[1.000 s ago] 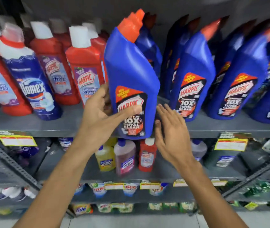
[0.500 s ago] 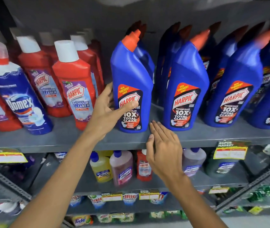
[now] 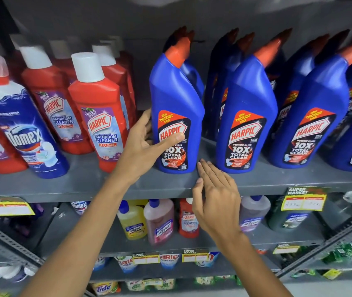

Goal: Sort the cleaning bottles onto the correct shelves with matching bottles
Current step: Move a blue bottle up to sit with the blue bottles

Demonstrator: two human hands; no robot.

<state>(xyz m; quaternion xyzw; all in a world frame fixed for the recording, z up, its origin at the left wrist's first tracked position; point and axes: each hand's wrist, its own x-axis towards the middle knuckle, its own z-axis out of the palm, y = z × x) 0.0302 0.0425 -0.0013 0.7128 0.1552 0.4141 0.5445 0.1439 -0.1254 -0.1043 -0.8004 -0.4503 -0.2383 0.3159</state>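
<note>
A blue Harpic bottle (image 3: pixel 176 103) with an orange cap stands upright on the grey top shelf (image 3: pixel 85 185), at the left end of a row of several matching blue Harpic bottles (image 3: pixel 250 112). My left hand (image 3: pixel 145 144) wraps its lower left side, thumb across the label. My right hand (image 3: pixel 215 196) lies flat with fingers together on the shelf's front edge, just right of the bottle's base, holding nothing. Left of the gap stand red Harpic bathroom cleaner bottles (image 3: pixel 100 108) and one blue-and-white Domex bottle (image 3: pixel 23 129) among them.
The shelf below holds a yellow bottle (image 3: pixel 132 221), a pink bottle (image 3: pixel 160 221), a small red Harpic bottle (image 3: pixel 189 219) and darker bottles (image 3: pixel 254 213). Yellow price tags (image 3: pixel 303 200) hang on the shelf edges. Detergent packs fill the lowest shelves. Slotted metal uprights (image 3: pixel 5 243) flank the unit.
The blue Harpic bottle has come down from in front of the shelf and now stands on it in line with the other blue ones. My right hand dropped to the shelf edge.
</note>
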